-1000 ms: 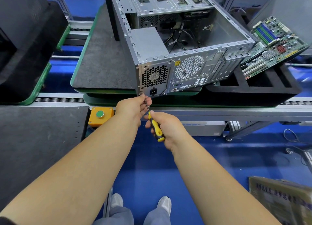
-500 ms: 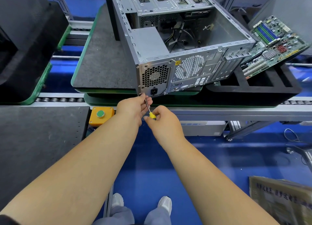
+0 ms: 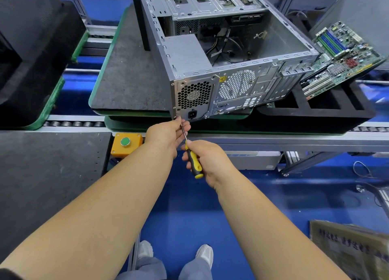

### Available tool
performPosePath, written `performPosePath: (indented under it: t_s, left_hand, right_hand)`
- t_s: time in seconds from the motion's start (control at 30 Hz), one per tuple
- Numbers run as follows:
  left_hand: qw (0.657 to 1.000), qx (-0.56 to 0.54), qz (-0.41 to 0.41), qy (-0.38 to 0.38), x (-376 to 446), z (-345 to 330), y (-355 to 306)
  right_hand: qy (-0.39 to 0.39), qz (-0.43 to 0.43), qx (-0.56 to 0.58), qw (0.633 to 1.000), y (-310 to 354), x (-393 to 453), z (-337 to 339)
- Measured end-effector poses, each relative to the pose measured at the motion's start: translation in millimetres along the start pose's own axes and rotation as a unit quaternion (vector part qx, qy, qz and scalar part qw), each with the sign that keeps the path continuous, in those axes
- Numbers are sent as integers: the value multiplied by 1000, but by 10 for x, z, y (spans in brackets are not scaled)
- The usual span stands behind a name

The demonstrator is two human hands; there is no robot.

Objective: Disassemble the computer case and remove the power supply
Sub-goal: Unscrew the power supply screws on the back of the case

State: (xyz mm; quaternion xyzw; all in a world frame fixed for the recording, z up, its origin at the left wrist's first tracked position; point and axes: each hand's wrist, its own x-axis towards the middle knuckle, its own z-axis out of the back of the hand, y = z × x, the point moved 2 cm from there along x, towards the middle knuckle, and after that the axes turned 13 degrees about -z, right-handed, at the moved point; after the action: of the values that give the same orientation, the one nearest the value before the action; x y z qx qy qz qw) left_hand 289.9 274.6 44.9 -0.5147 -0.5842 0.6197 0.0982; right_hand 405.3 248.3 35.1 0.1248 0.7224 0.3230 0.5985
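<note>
An open grey computer case (image 3: 273, 48) lies on its side on a dark mat, rear panel toward me. The power supply (image 3: 187, 48) sits in its near left corner, its fan grille (image 3: 194, 95) and socket facing me. My right hand (image 3: 208, 159) grips the yellow-and-black handle of a screwdriver (image 3: 194, 162). Its shaft runs up to the lower left corner of the power supply's rear plate. My left hand (image 3: 166, 135) pinches the shaft near the tip, just under that corner.
A green motherboard (image 3: 341, 56) leans in a black foam tray (image 3: 315, 113) on the right. A yellow box with a green button (image 3: 125, 142) sits on the conveyor rail. A dark mat (image 3: 42, 174) lies at left, blue floor and my shoes below.
My right hand has turned on the screwdriver: the handle was hidden under the hand half a second ago and shows again now. The left hand and case stay put.
</note>
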Motion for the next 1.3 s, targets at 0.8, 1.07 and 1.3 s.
performPosePath:
  t_s: [0.8,1.07,1.3]
  left_hand:
    - [1000,12,-12,10,-48,4,1]
    - [1000,12,-25,12,-79,58,1]
    - [996,83,-44,9,-152,33,-86]
  right_hand:
    - [-274,184,-317,889,14,-14,17]
    - [-264,197,-337,882,7,-68,117]
    - [-195,162,-196,947,-34,-48,372]
